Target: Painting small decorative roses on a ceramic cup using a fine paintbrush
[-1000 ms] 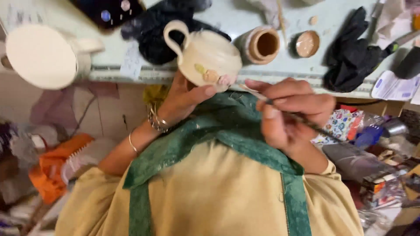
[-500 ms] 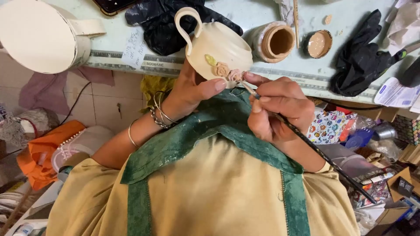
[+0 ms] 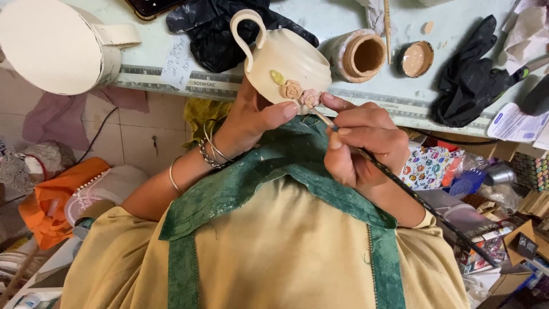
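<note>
Below the bench (image 3: 171,68) edge | cup (image 3: 289,60) cradled in left hand (image 3: 251,117), fingers wrapped under it | right hand (image 3: 366,140) fingers pinched on brush (image 3: 412,191), tip at rose | likely light, rigid, fragile; grip body, not handle or flowers

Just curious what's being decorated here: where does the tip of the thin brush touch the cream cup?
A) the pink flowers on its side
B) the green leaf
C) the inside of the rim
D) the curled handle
A: the right hand holds the brush with its tip at the pink flowers on the cup, which the left hand steadies.
</note>
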